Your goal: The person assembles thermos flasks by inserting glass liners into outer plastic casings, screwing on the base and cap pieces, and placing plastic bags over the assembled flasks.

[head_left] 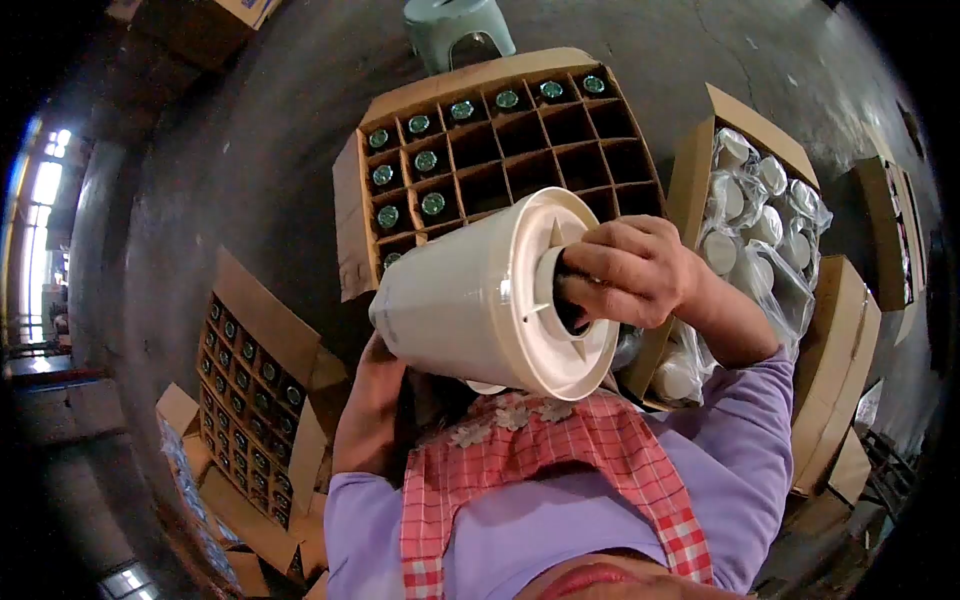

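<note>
A cream-white plastic container (440, 305), shaped like a wide cylinder, lies tilted in front of my chest. Its round end faces right and has a raised ring with small ribs around a dark central opening. The curled fingers of my right hand (635, 270) reach into that opening; their tips are partly hidden, and I cannot make out what they grip. My left hand (378, 348) supports the container's far left end from below, most of its fingers hidden behind it. Behind the container stands a divided cardboard box (500, 160) with green-tinted glass bottles in some compartments.
On the right, an open carton (690, 190) holds white round items in clear plastic. A second carton (835, 330) stands beside it. Another divided box (255, 260) full of bottles stands at left. A pale green stool (455, 20) is at the back on the concrete floor.
</note>
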The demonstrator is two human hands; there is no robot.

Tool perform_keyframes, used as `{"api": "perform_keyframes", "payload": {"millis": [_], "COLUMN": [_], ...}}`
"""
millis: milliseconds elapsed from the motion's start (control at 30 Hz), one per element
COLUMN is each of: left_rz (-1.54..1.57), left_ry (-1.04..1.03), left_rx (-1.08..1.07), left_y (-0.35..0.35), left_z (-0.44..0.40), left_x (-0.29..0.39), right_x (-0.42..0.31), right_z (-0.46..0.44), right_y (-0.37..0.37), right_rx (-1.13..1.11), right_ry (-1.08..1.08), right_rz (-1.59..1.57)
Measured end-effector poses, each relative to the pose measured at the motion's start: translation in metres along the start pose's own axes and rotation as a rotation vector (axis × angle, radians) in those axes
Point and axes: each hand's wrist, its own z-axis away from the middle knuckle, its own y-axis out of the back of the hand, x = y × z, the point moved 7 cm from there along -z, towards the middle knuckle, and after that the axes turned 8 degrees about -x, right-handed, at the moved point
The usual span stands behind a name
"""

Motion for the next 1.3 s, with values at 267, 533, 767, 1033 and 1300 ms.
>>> {"api": "perform_keyframes", "payload": {"millis": [267,533,767,1033,1300], "left_rz": [-0.108,-0.967,-0.577,-0.084,-0.226], "left_ry": [-0.111,-0.460,-0.365,-0.004,-0.119], "left_rx": [0.061,0.269,-0.085,0.008,0.089], "left_y": [0.007,-0.062,0.000,-0.002,-0.014], "left_z": [0.003,0.034,0.001,-0.012,-0.001], "left_x": [0.036,0.112,0.044,0.007,0.048], "right_x": [0.043,0.067,0.056,0.027,0.038], "right_z": [0.050,0.122,0.049,0.032,0.071], "right_y": [-0.030,-0.108,-0.023,-0.010,-0.031], "right_rx": [-0.036,0.154,0.073,-0.009,0.116], "right_ry": [-0.765,-1.374,-0.824,-0.362,-0.790], "right_rz": [-0.450,-1.321,-0.495,-0.118,-0.366]}}
